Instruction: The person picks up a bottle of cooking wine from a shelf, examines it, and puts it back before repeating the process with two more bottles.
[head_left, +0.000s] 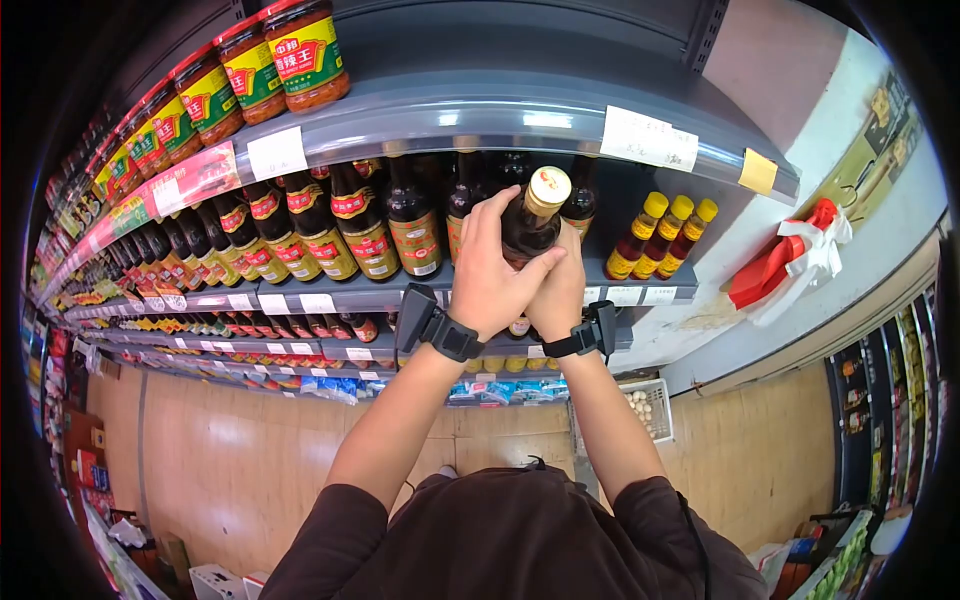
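A dark glass sauce bottle [528, 232] with a cream-coloured cap [548, 187] stands out in front of the shelf row, its top tipped toward me. My left hand [492, 272] wraps the bottle's left side, fingers curled around the shoulder and thumb across the front. From the right, my right hand [562, 285] closes on the same bottle, partly behind the left thumb. Its label is hidden by my hands. Similar dark bottles stand behind, one with an orange label [415, 240] just left of my hands.
Three small yellow-capped bottles [668, 240] stand at the shelf's right end. Above, jars with red lids [305, 60] line the upper shelf, whose edge [450, 125] overhangs the bottles. A white basket [655, 410] sits on the floor; red and white bags [790, 255] hang by the wall.
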